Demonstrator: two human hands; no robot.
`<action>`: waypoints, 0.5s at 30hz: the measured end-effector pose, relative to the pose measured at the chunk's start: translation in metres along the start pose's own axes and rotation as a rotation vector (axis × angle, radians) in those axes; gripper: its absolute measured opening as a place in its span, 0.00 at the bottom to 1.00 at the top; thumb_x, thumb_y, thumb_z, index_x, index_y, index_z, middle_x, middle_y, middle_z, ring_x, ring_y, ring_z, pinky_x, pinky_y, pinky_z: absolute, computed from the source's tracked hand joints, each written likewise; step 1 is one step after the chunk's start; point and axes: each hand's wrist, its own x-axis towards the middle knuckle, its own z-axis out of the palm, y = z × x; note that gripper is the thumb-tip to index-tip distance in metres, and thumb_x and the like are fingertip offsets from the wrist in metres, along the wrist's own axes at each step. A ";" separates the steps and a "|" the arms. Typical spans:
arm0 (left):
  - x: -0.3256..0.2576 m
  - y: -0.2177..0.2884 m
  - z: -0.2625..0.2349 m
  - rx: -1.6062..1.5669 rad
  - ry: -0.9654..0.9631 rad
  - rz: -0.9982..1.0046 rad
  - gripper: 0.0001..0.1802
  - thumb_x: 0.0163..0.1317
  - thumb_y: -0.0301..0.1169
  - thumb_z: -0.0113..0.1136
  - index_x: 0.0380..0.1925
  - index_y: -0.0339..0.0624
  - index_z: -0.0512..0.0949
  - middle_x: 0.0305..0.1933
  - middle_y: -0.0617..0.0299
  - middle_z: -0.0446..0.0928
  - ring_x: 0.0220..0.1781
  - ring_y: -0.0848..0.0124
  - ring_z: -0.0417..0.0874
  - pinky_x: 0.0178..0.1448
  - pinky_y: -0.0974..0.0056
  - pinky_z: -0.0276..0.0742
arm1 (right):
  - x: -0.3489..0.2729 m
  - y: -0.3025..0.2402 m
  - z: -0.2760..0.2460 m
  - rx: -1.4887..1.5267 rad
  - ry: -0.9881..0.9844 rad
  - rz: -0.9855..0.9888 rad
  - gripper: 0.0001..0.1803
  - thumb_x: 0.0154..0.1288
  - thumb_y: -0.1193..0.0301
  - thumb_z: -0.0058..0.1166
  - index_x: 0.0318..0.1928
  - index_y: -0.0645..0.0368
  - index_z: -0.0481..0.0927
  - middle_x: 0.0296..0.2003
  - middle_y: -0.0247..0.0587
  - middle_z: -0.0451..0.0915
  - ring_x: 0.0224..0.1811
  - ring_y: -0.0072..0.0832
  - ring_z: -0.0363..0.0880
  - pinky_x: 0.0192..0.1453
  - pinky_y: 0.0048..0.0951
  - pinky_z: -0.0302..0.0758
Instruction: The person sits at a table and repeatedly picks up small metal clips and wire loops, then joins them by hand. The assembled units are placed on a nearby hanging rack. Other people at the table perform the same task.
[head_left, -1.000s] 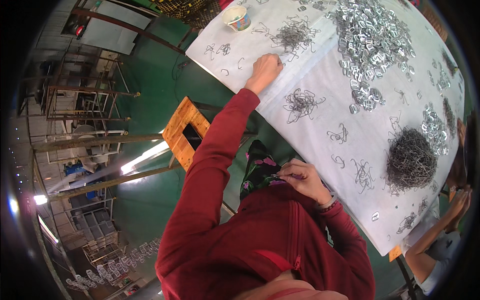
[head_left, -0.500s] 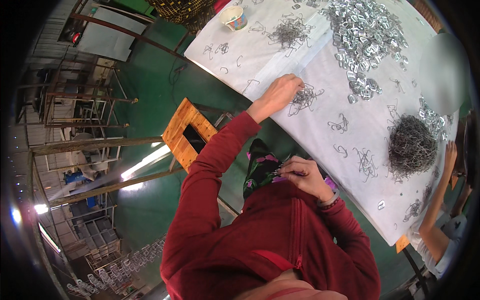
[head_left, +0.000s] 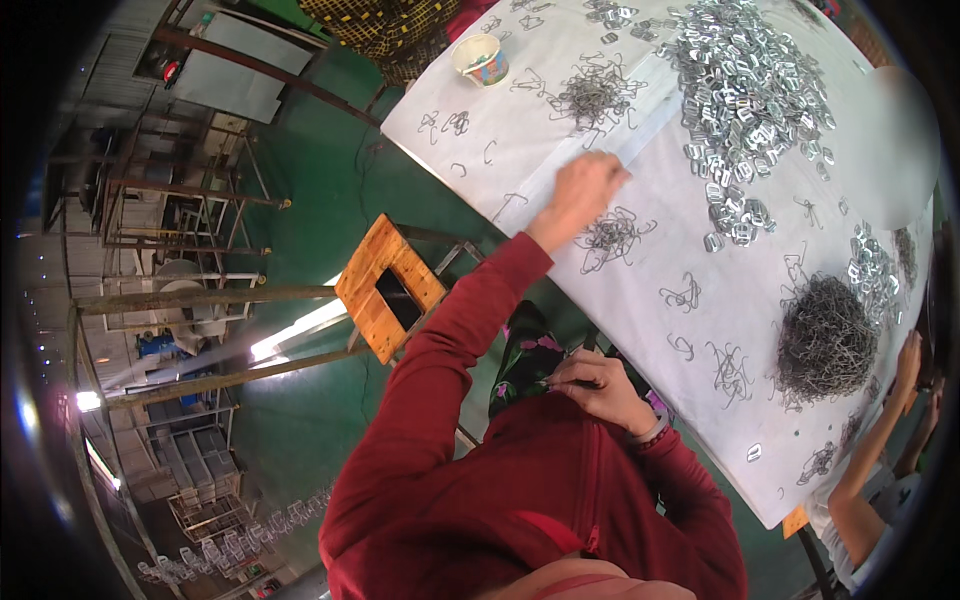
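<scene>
Materials: we've got thin bent wire hooks all over the white-covered desk (head_left: 640, 340), plus a shiny heap of flat metal clips (head_left: 745, 85) up beyond our left hand and a dense grey wire ball (head_left: 825, 340) off to its right.
Left hand: our left hand (head_left: 585, 190) is stretched out, fingers curled down on the desk; can't tell if it's got anything pinched.
Wire pile: the small tangle of wire hooks (head_left: 610, 238) lies just beside that hand, right under it on our side.
Right hand: our right hand (head_left: 595, 385) sits closed near our lap, pinching one thin wire piece.
Change: half a second back the left hand was on that tangle; now it's just past it.
Also: a paper cup (head_left: 480, 58) sits well beyond the left hand.
</scene>
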 end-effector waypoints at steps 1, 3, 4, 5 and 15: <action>0.014 -0.014 0.001 0.049 0.031 -0.060 0.12 0.56 0.36 0.60 0.29 0.38 0.80 0.31 0.50 0.79 0.36 0.52 0.79 0.40 0.52 0.74 | 0.000 0.001 0.001 0.001 0.015 0.001 0.07 0.52 0.81 0.60 0.33 0.60 0.83 0.32 0.39 0.80 0.36 0.32 0.80 0.41 0.29 0.77; 0.034 -0.052 0.009 0.145 0.067 -0.127 0.13 0.54 0.37 0.61 0.26 0.35 0.79 0.26 0.44 0.77 0.31 0.48 0.79 0.36 0.49 0.73 | -0.004 0.008 0.003 0.020 0.030 -0.008 0.08 0.52 0.81 0.60 0.34 0.59 0.83 0.32 0.39 0.80 0.37 0.33 0.80 0.41 0.30 0.76; 0.041 -0.060 0.009 0.252 -0.004 -0.111 0.13 0.54 0.36 0.60 0.24 0.34 0.78 0.25 0.44 0.76 0.31 0.47 0.78 0.35 0.48 0.71 | -0.005 0.012 0.003 0.016 0.027 -0.042 0.08 0.52 0.81 0.60 0.36 0.60 0.83 0.33 0.39 0.80 0.38 0.34 0.80 0.42 0.30 0.76; 0.044 -0.061 0.012 0.259 -0.002 -0.128 0.13 0.55 0.34 0.59 0.23 0.33 0.76 0.25 0.43 0.75 0.31 0.46 0.78 0.35 0.48 0.71 | -0.005 0.011 0.000 0.035 0.001 -0.042 0.09 0.53 0.80 0.59 0.36 0.60 0.83 0.34 0.39 0.80 0.39 0.34 0.79 0.43 0.31 0.76; 0.005 -0.033 0.006 0.146 -0.025 0.026 0.06 0.62 0.25 0.49 0.33 0.31 0.73 0.37 0.45 0.74 0.38 0.52 0.77 0.42 0.51 0.73 | -0.005 0.007 0.000 -0.014 0.071 -0.101 0.07 0.52 0.80 0.58 0.34 0.63 0.82 0.33 0.43 0.79 0.36 0.36 0.79 0.39 0.32 0.75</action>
